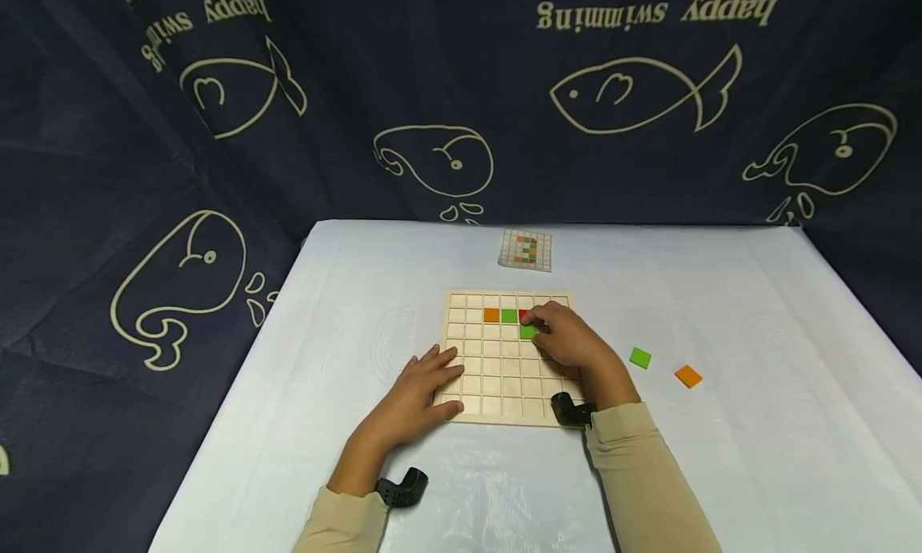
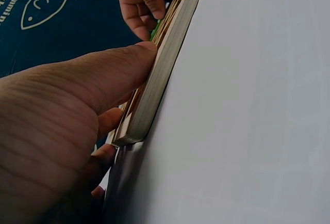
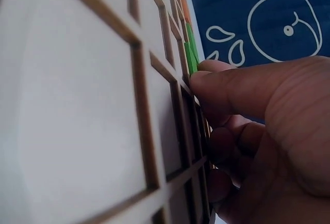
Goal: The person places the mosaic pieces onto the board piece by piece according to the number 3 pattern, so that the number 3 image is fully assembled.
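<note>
A wooden grid board (image 1: 497, 377) lies on the table. Its second row holds an orange tile (image 1: 491, 315), a green tile (image 1: 509, 315) and a red tile (image 1: 523, 314), the red one partly hidden by fingers. My right hand (image 1: 539, 324) pinches another green tile (image 1: 528, 332) at a cell one row nearer me. In the right wrist view my fingertips (image 3: 216, 82) touch that green tile (image 3: 192, 56), which stands tilted on the board (image 3: 77, 79). My left hand (image 1: 432, 381) rests with straight fingers on the board's left edge (image 2: 165, 64), the thumb (image 2: 113, 69) against it.
A small pattern card (image 1: 526, 250) lies beyond the board. A loose green tile (image 1: 639, 358) and a loose orange tile (image 1: 687, 376) lie on the white table cover (image 1: 756, 425) to the right. Dark fabric with fish and whale drawings surrounds the table.
</note>
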Available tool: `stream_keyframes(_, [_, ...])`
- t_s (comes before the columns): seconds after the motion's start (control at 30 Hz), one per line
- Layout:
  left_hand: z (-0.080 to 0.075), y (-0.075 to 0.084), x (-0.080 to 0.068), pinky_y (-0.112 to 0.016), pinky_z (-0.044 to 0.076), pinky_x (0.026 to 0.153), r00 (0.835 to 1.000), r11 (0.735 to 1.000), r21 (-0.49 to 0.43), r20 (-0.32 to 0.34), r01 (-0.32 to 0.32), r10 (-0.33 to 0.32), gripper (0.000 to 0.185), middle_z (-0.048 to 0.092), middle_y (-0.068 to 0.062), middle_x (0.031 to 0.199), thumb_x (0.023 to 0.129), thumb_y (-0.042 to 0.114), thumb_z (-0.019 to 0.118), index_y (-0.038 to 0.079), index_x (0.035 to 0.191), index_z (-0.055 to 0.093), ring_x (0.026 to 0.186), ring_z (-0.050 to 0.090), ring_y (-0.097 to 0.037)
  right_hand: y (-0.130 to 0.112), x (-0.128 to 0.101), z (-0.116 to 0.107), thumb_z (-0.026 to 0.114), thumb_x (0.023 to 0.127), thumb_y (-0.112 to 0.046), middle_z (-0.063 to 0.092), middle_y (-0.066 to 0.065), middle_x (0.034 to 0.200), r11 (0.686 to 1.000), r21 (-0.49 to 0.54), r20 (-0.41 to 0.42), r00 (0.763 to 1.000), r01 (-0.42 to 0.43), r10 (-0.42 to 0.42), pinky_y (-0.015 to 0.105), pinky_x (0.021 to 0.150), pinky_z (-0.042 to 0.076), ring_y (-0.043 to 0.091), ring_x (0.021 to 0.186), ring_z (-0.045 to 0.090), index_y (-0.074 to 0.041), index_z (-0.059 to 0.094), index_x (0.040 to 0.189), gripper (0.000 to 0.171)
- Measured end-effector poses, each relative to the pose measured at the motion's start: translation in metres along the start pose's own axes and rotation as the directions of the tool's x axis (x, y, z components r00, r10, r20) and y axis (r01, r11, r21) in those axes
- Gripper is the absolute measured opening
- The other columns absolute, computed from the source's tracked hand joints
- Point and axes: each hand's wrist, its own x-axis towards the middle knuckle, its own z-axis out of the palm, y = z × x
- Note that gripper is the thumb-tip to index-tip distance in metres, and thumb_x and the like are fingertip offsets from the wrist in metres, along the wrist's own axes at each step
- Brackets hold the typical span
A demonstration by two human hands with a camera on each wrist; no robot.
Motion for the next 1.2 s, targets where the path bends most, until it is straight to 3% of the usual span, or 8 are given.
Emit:
stream_keyframes(0.27, [-0.001, 0.0, 0.0, -0.061, 0.012, 0.116, 1.0, 1.0, 0.009, 0.001, -0.013, 0.013, 0.056, 0.039, -0.011, 0.155, 0.091, 0.026, 0.074, 0.005, 0.14, 0.057, 0.148, 0.021, -0.034, 0.001, -0.004, -0.001, 0.057, 0.094, 0.0, 0.058, 0.017, 0.124, 0.999, 0.043, 0.003, 1.0, 0.012, -0.012, 0.053, 0.104, 0.039, 0.036, 0.12, 0.052, -0.003, 0.065, 0.118, 0.025])
stream_keyframes(0.6, [0.0, -0.001, 0.0, -0.061, 0.014, 0.116, 1.0, 1.0, 0.021, 0.002, -0.022, 0.021, 0.055, 0.04, -0.011, 0.155, 0.091, 0.027, 0.072, 0.005, 0.139, 0.057, 0.147, 0.022, -0.036, 0.004, -0.025, -0.018, 0.06, 0.098, -0.008, 0.056, 0.015, 0.131, 0.949, 0.313, 0.006, 1.0, -0.021, 0.02, 0.049, 0.1, 0.042, 0.032, 0.12, 0.053, -0.002, 0.059, 0.128, 0.031])
stream_keyframes(0.67, [0.0, 0.0, 0.0, -0.061, 0.013, 0.116, 1.0, 1.0, 0.019, 0.002, -0.023, 0.023, 0.055, 0.04, -0.011, 0.155, 0.092, 0.027, 0.072, 0.005, 0.139, 0.057, 0.148, 0.022, -0.036, 0.005, -0.03, -0.024, 0.06, 0.099, -0.009, 0.055, 0.016, 0.131, 0.948, 0.316, -0.006, 0.999, -0.028, 0.032, 0.045, 0.093, 0.046, 0.028, 0.116, 0.054, -0.002, 0.058, 0.129, 0.032])
stream_keyframes(0.77, [-0.001, 0.0, 0.001, -0.061, 0.013, 0.116, 1.0, 1.0, 0.016, 0.004, -0.021, 0.02, 0.055, 0.039, -0.011, 0.155, 0.092, 0.027, 0.072, 0.005, 0.14, 0.057, 0.148, 0.022, -0.035, 0.009, -0.04, -0.034, 0.059, 0.099, -0.01, 0.054, 0.018, 0.13, 0.948, 0.312, -0.01, 0.997, -0.066, 0.073, 0.039, 0.065, 0.051, 0.026, 0.08, 0.058, -0.004, 0.057, 0.131, 0.032])
stream_keyframes(0.83, [-0.001, 0.0, 0.001, -0.06, 0.012, 0.116, 1.0, 1.0, 0.014, 0.005, -0.018, 0.018, 0.055, 0.039, -0.011, 0.155, 0.092, 0.027, 0.072, 0.005, 0.14, 0.057, 0.148, 0.021, -0.035, 0.013, -0.046, -0.04, 0.059, 0.099, -0.01, 0.054, 0.017, 0.13, 0.959, 0.274, -0.026, 0.996, -0.074, 0.084, 0.037, 0.062, 0.049, 0.025, 0.077, 0.056, -0.004, 0.057, 0.131, 0.032])
stream_keyframes(0.9, [0.0, 0.0, 0.001, -0.06, 0.012, 0.116, 1.0, 1.0, 0.015, 0.007, -0.017, 0.017, 0.055, 0.039, -0.01, 0.155, 0.092, 0.027, 0.072, 0.005, 0.14, 0.057, 0.148, 0.021, -0.035, 0.018, -0.052, -0.045, 0.059, 0.099, -0.01, 0.054, 0.017, 0.131, 0.963, 0.255, -0.034, 0.994, -0.089, 0.101, 0.04, 0.066, 0.051, 0.029, 0.081, 0.059, -0.004, 0.057, 0.131, 0.032])
stream_keyframes(1.0, [0.0, 0.0, 0.001, -0.06, 0.012, 0.116, 1.0, 1.0, 0.014, 0.009, -0.017, 0.017, 0.055, 0.039, -0.01, 0.155, 0.092, 0.027, 0.072, 0.005, 0.14, 0.057, 0.148, 0.021, -0.035, 0.025, -0.061, -0.05, 0.06, 0.098, -0.011, 0.054, 0.016, 0.133, 0.976, 0.196, -0.062, 0.991, -0.1, 0.114, 0.044, 0.09, 0.046, 0.031, 0.117, 0.053, -0.004, 0.058, 0.13, 0.033])
stream_keyframes(1.2, [0.0, 0.0, 0.0, -0.059, 0.011, 0.117, 1.0, 1.0, 0.013, 0.009, -0.004, 0.004, 0.056, 0.038, -0.01, 0.156, 0.092, 0.027, 0.073, 0.005, 0.14, 0.057, 0.148, 0.021, -0.034, 0.038, -0.077, -0.055, 0.062, 0.097, -0.01, 0.055, 0.02, 0.13, 0.976, 0.157, -0.09, 0.982, -0.151, 0.166, 0.052, 0.094, 0.043, 0.037, 0.118, 0.051, -0.001, 0.058, 0.129, 0.033])
